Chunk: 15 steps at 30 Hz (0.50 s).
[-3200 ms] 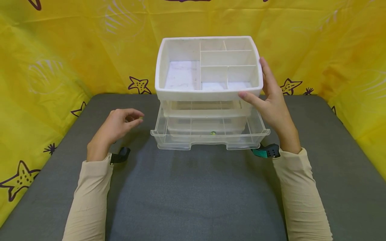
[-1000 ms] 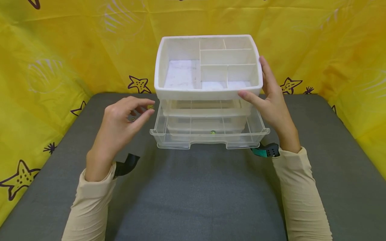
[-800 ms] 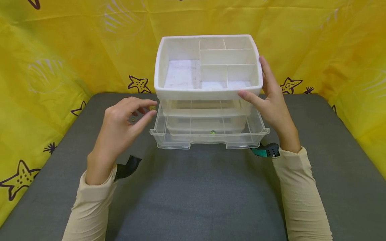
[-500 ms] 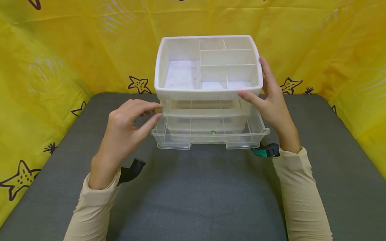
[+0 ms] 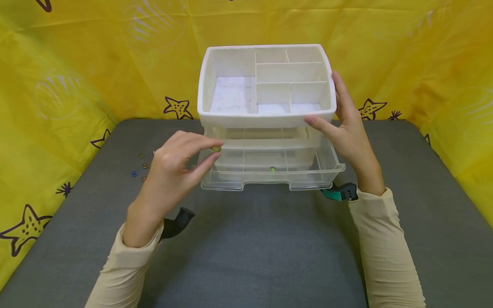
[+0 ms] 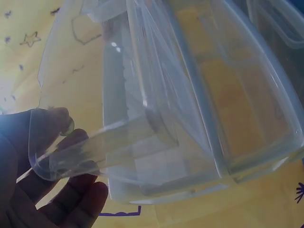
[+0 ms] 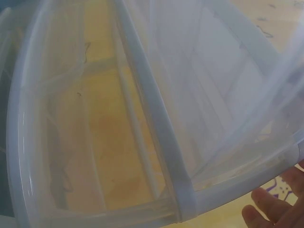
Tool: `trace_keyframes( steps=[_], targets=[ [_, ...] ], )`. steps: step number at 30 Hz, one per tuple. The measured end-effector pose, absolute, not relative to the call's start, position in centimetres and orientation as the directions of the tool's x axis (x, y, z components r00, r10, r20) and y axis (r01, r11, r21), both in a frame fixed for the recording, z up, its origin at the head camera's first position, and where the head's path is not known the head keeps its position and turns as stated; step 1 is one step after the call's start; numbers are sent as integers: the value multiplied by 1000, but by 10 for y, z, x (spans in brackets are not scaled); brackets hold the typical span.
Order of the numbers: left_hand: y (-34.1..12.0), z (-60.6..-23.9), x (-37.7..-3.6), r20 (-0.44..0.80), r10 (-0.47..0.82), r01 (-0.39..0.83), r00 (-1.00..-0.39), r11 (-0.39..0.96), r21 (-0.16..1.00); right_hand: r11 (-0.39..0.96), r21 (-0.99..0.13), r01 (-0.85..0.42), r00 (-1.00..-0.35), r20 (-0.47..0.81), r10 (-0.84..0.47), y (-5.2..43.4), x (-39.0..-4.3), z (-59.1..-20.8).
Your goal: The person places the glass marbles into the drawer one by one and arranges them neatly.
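Note:
My left hand (image 5: 175, 167) pinches a small yellow-green marble (image 5: 216, 149) between thumb and index finger. It is over the left side of the pulled-out clear drawer (image 5: 265, 187); the left wrist view shows the marble (image 6: 69, 127) by the fingertips, partly behind clear plastic. Another green marble (image 5: 272, 169) lies inside that drawer, right of its middle. With thumb in front and fingers round the side, my right hand (image 5: 348, 128) grips the right edge of the white organizer (image 5: 265, 120). In the right wrist view, its fingertips (image 7: 266, 204) show beside the organizer's side.
Several small round pieces lie on the grey table (image 5: 269, 248) left of the organizer, among them a blue one (image 5: 134, 174) and a brownish one (image 5: 144, 166). The organizer's divided top tray (image 5: 233, 94) is empty. A yellow patterned cloth (image 5: 115, 55) hangs behind.
My left hand has moved up from the table and right with the pinched marble, to over the drawer's left side. Pieces behind it have come into view. The right hand keeps its place.

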<state>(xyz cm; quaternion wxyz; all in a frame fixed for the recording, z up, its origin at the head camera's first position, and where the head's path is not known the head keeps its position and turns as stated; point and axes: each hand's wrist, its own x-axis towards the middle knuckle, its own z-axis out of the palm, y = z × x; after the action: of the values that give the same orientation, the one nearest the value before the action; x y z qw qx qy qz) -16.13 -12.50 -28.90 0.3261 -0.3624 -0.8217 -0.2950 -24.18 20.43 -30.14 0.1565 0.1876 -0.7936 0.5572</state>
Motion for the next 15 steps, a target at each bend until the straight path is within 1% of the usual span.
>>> trace_keyframes(
  steps=[15],
  targets=[
    [-113, -291, -160, 745, 437, 816, -505, 524, 246, 268, -832, -485, -874, 471, -120, 203, -242, -303]
  ],
)
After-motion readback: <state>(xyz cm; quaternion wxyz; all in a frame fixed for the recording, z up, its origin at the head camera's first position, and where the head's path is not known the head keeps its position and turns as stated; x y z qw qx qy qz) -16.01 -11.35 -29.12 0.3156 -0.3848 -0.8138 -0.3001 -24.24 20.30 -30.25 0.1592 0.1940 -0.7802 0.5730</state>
